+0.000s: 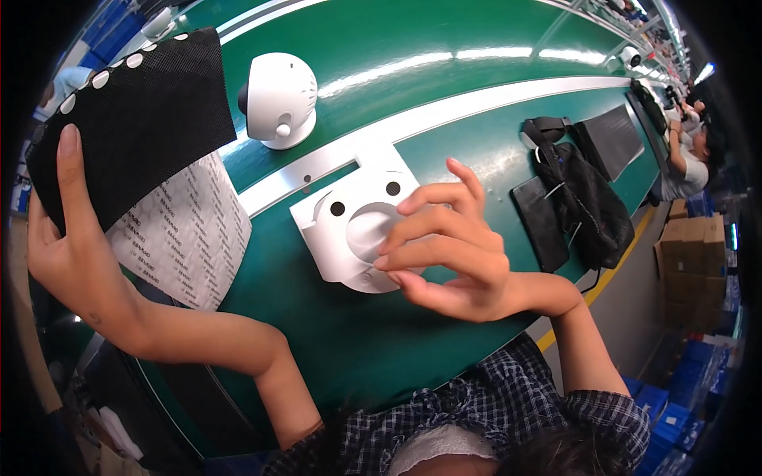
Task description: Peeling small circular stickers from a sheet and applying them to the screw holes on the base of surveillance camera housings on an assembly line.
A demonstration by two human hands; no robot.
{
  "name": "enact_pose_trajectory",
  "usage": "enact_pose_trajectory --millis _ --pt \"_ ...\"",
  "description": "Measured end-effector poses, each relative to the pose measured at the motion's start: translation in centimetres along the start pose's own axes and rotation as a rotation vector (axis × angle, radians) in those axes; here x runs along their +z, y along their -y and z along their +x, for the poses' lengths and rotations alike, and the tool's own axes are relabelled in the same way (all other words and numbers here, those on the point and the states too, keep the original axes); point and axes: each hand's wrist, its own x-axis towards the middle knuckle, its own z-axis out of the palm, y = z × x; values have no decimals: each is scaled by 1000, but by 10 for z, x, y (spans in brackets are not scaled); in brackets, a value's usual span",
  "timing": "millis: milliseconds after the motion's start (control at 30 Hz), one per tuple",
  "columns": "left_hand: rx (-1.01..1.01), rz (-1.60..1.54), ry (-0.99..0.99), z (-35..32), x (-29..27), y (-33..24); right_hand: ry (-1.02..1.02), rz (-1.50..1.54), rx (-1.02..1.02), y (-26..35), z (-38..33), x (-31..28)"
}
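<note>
At the upper left my left hand (83, 246) is closed on a black textured sheet (151, 127), thumb on its face. White half-round spots (100, 79) line the sheet's far edge. Before me on the bench lies a white plastic base (321, 238) with a round recess and two black round pads (337, 209) on its surface. Over the right side of this base is my right hand (452, 246), thumb and index fingertips brought together, the other fingers curved. Whatever sits between those fingertips is too small to make out. Part of the base is hidden behind the fingers.
Partly beneath the black sheet is a pale printed backing sheet (190, 230). A white round-headed camera (282, 99) stands behind the base. To the right lie a black bag (587, 198) and a dark flat phone-like slab (540, 222). Cartons (692, 250) and another person (684, 163) are farther right.
</note>
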Motion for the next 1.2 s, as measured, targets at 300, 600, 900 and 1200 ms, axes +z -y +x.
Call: enact_pose_trajectory --millis 300,600,900,1200 --pt "38 120 -21 -3 1 5 34 283 -22 -4 4 -3" --pt "-66 -23 24 -2 -1 0 8 309 -75 -1 4 -4" --pt "-41 -46 18 -1 3 0 20 143 -265 -8 3 3" --pt "-73 -43 57 -3 1 -2 -9 -202 -418 -9 3 4"
